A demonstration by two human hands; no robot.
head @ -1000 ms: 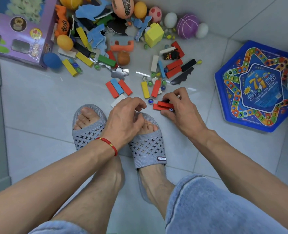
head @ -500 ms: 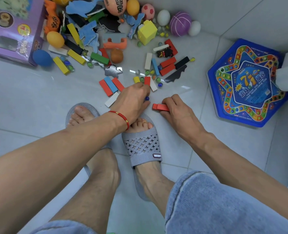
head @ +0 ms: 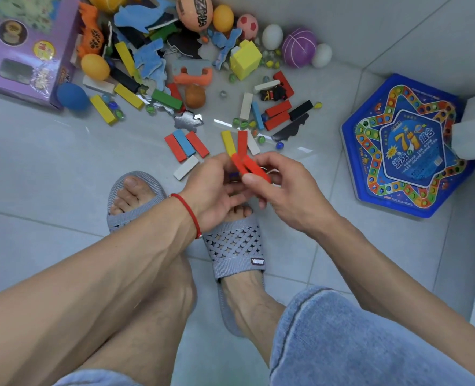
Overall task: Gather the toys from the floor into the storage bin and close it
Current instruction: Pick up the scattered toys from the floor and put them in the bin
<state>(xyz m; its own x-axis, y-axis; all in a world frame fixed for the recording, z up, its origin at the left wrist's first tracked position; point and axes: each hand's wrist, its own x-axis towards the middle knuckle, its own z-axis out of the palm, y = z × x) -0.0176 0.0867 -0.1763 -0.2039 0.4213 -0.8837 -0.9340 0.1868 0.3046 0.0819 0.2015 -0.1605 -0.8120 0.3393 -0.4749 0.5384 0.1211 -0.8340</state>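
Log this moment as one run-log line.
phase: gathering | right hand: holds red blocks | left hand: touches same blocks, grip unclear | storage bin: not identifiable | floor: many toys remain

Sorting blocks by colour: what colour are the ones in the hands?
Red: the blocks held between both hands are red, seen in the head view.

The scene is brightly and evenly lit, with only soft, faint shadows under the toys. Pale streaks of glare lie on the glossy floor (head: 63, 168) tiles just beyond the hands (head: 247, 185), which are smeared by motion blur, as are the red blocks (head: 251, 167) between them. The scattered toys beyond the hands look fairly sharp. Wide-angle distortion bends the tile joints toward the frame edges.
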